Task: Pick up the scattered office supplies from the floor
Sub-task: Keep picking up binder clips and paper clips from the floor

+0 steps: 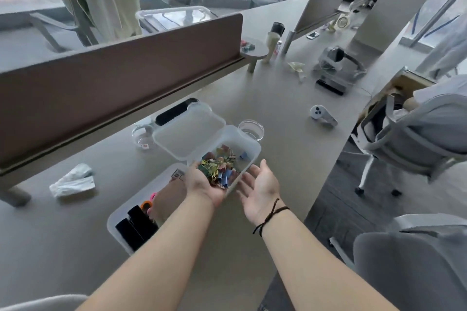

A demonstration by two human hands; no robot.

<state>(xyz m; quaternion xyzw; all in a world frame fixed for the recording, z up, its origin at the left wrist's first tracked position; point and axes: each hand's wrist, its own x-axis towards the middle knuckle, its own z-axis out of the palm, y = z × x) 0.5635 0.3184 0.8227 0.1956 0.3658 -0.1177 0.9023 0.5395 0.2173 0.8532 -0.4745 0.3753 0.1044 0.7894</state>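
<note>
1. On the far left of the grey tabletop (290, 98), a crumpled pale wrapper (72, 182) lies alone, well apart from the rest.
2. Next comes a small clear cup (143, 137) with a red sticker at its base; the writing is too small to read.
3. Near the front edge sits a shallow tray (118, 219) holding black blocks (136, 228) and pink and orange items (148, 203). A label at its far end (177, 175) is illegible. The tray's long axis runs from near-left to far-right.
4. The left hand (202, 184) reaches forward palm up, fingers cupped under a heap of small coloured binder clips (218, 174); this grip is grasping the clips, at the near edge of the box.
5. A clear plastic box (249, 149) stands at the middle of the tabletop, its hinged lid (188, 131) thrown open to the left and back. More clips lie inside it. Its long axis runs near-left to far-right. A black phone (174, 111) lies behind the lid.
6. The right hand (260, 187) is just beside the box's near-right corner, palm up, fingers spread and relaxed; its grip is released. A dark cord bracelet (270, 217) circles the wrist.
7. A second clear cup (251, 129) stands just behind the box.
8. Farther right a white controller (322, 115) rests on the tabletop, and a grey chair (417, 139) stands beyond the edge.
</note>
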